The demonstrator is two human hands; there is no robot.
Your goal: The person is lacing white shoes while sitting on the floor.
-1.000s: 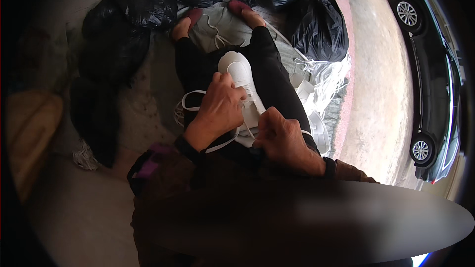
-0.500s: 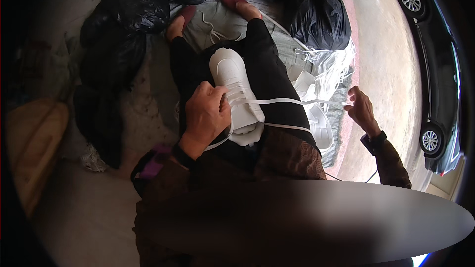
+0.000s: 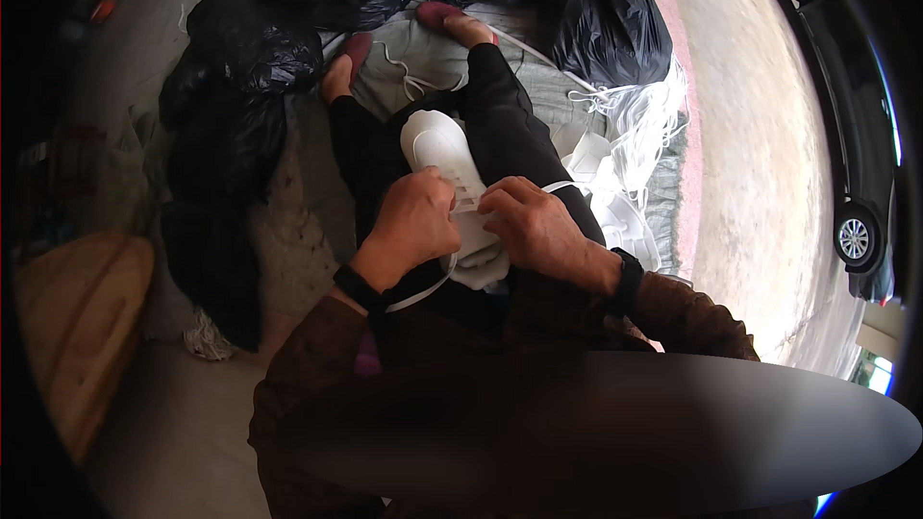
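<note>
A white lace-up shoe (image 3: 437, 142) lies across my lap, toe pointing away from me. My left hand (image 3: 409, 223) is closed at the left row of eyelets, with a white shoelace (image 3: 423, 297) hanging in a curve below it. On the other side, my right hand (image 3: 540, 229) has its fingers pinched over the right eyelets, close to the left fingertips. Lace shows behind the right knuckles too, but the fingers hide exactly where it is gripped.
Black plastic bags (image 3: 610, 21) ring my feet at the front and left. To the right, a bundle of white laces (image 3: 646, 139) lies near more white shoes (image 3: 630, 234) on a grey-green sheet (image 3: 404, 38). A wooden board (image 3: 91, 298) stands at left; a dark car (image 3: 846, 125) is at far right.
My right hand has come in from far right, where it held the lace stretched out, to the shoe's eyelets. My left hand stays by the left eyelets.
</note>
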